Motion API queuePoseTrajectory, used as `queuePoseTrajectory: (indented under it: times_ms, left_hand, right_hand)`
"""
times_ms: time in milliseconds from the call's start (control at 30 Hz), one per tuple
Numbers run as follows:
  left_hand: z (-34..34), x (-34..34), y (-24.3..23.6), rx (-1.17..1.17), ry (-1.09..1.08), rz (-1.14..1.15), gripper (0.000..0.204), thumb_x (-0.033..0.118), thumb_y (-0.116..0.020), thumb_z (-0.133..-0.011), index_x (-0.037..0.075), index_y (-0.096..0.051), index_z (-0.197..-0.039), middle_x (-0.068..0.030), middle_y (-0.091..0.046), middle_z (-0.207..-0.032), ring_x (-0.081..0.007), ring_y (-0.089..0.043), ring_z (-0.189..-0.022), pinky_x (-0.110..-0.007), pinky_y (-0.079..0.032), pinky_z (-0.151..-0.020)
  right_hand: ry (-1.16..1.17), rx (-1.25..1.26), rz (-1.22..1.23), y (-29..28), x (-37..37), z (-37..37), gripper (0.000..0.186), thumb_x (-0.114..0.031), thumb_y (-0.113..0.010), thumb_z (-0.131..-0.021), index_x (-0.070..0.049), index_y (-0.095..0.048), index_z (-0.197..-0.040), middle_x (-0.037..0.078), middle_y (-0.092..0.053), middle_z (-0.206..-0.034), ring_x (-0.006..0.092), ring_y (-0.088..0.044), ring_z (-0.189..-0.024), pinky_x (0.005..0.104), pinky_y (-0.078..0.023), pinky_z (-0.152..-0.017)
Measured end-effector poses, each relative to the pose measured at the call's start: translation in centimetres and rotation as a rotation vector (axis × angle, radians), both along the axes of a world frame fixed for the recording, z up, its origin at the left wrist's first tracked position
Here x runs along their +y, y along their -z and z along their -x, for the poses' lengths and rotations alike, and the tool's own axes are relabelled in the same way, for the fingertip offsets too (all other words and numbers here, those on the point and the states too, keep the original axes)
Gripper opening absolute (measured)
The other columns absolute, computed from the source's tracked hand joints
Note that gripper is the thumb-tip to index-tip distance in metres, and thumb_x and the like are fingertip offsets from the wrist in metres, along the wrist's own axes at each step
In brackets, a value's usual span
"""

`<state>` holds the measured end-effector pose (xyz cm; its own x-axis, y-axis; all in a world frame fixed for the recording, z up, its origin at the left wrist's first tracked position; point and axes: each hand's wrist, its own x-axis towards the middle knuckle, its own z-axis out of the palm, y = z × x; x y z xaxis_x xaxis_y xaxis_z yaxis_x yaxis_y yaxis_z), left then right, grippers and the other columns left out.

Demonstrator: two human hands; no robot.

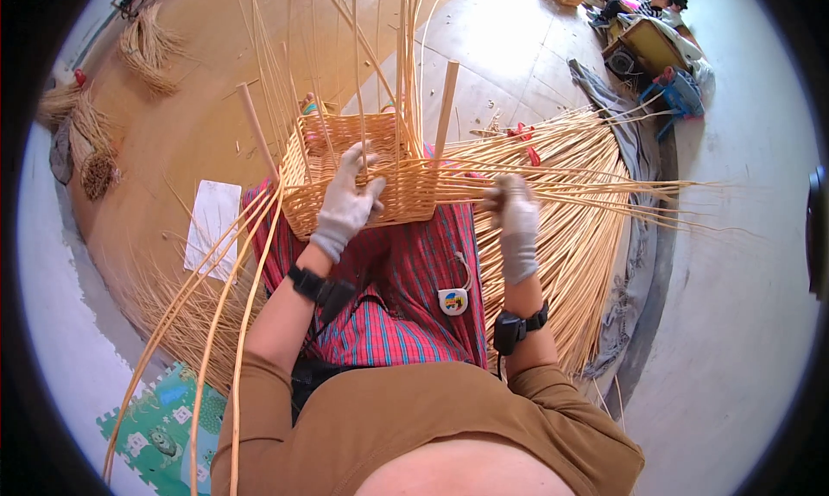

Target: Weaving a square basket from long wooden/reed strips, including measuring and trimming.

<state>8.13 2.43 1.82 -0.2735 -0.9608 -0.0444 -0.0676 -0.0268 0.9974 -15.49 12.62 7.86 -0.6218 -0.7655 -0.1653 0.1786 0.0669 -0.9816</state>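
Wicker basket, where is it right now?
In the head view, the wicker basket sits just left of upper centre, on the red checked cloth over the person's lap, with the left hand at its near wall.

The wicker basket (408,192) sits on a red plaid lap cloth (432,276). Floor's (211,107) got loose canes (570,263) fanned out right, a white sheet (220,209) left.

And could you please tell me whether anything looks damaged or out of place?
Nothing looks damaged. Small scraps lie untidily on the floor, beyond the basket to its right; the long rods jutting from it seem normal for unfinished weaving.
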Motion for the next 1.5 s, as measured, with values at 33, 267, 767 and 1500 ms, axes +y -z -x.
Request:
queuePoseTrajectory:
  times_ms: [33,267,767,1500]
  left_hand:
    - [-0.9,1.0,0.4,0.138,0.002,0.126,0.041,0.018,-0.07,-0.101,0.006,-0.054,-0.136,-0.0066,-0.069,-0.097,-0.0127,-0.067,-0.069,-0.027,-0.057,-0.061]
    - [-16.5,3.7,2.7,0.053,-0.511,0.182,0.029,0.015,-0.071,-0.101,0.0,-0.064,-0.125,-0.008,-0.073,-0.103,-0.0134,-0.072,-0.074,-0.026,-0.06,-0.06]
    - [-10.1,-0.7,-0.5,0.308,-0.311,0.327,0.046,0.025,-0.072,-0.099,0.002,-0.056,-0.135,-0.0142,-0.067,-0.125,-0.0239,-0.066,-0.111,-0.04,-0.054,-0.103]
    - [-10.9,-2.3,4.8,-0.001,-0.313,0.343,0.054,0.008,-0.089,-0.081,0.01,-0.049,-0.117,-0.0043,-0.049,-0.117,-0.0179,-0.051,-0.109,-0.034,-0.043,-0.099]
  right_hand:
    - [-0.121,0.094,-0.169,-0.4,-0.4,-1.5,0.025,-0.027,-0.059,-0.107,-0.004,-0.069,-0.11,0.008,-0.072,-0.087,0.013,-0.066,-0.062,0.0265,-0.054,-0.052]
    - [-0.981,0.598,0.317,1.7,-3.5,-15.1,0.027,-0.015,-0.073,-0.094,-0.01,-0.07,-0.121,0.012,-0.073,-0.107,0.0278,-0.072,-0.095,0.0362,-0.058,-0.084]
    - [-1.504,0.89,0.653,-1.6,-2.1,-20.4,0.041,-0.052,-0.066,-0.092,-0.013,-0.071,-0.079,0.011,-0.069,-0.069,0.0335,-0.071,-0.075,0.0452,-0.052,-0.074]
    - [-0.264,0.468,0.269,4.6,-7.0,-12.7,0.018,0.003,-0.075,-0.09,-0.004,-0.076,-0.106,0.01,-0.077,-0.101,0.0201,-0.074,-0.095,0.0317,-0.059,-0.084]
